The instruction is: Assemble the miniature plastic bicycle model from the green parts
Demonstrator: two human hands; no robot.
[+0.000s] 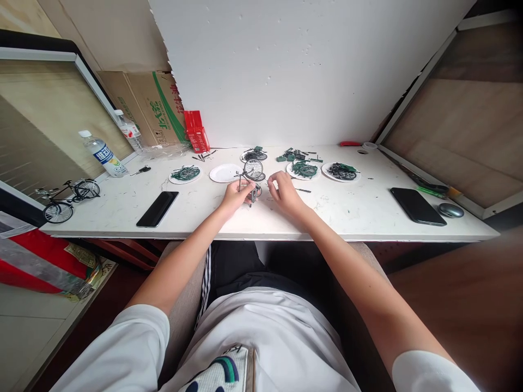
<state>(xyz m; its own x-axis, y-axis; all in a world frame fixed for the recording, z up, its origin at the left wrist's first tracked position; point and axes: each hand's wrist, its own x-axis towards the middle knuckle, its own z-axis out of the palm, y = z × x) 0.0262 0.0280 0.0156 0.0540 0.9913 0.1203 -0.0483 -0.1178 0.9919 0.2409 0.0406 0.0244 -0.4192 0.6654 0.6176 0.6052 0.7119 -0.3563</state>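
My left hand (pixel 236 197) is closed round a small model bicycle (pixel 254 170), held above the front middle of the white table. Its spoked wheel points up and away from me, and my fingers hide part of the frame. Just to the right, my right hand (pixel 286 191) is raised with curled fingers, the fingertips drawn together a little apart from the bicycle. Whatever those fingertips hold is too small to make out. Behind the hands stand a white paper plate (pixel 213 175) and several plates with dark green and black bicycle parts (pixel 303 169).
A black model bicycle (pixel 71 197) stands at the far left, near a water bottle (pixel 104 155). One phone (pixel 157 209) lies left, another phone (pixel 417 206) right beside a grey mouse (pixel 450 210). Loose green parts (pixel 292 155) and a red box (pixel 196 132) are farther back.
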